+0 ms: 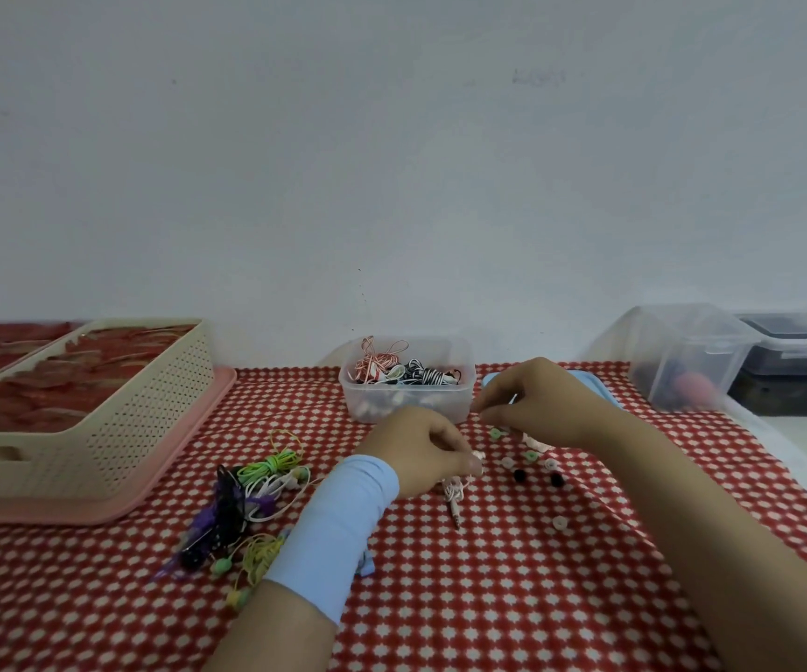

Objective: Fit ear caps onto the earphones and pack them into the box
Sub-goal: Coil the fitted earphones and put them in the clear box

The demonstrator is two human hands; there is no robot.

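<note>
My left hand [420,446], with a light blue wrist sleeve, pinches a white earphone [478,457]; its bundled cord and jack [453,497] lie under the hand on the cloth. My right hand [537,397] hovers just beyond, fingertips pinched on a small pale ear cap that is barely visible. Loose ear caps [530,456] in green, white and black lie scattered below it. A clear box [406,380] behind the hands holds several coiled earphones. A tangle of green, purple, white and yellow earphones [256,497] lies to the left.
A cream perforated basket [115,424] with red packets sits on a pink tray [188,453] at the left. A blue lid [595,385] lies behind my right hand. Clear storage bins [682,356] stand at the right. One white cap [561,523] lies nearer me on the red patterned cloth.
</note>
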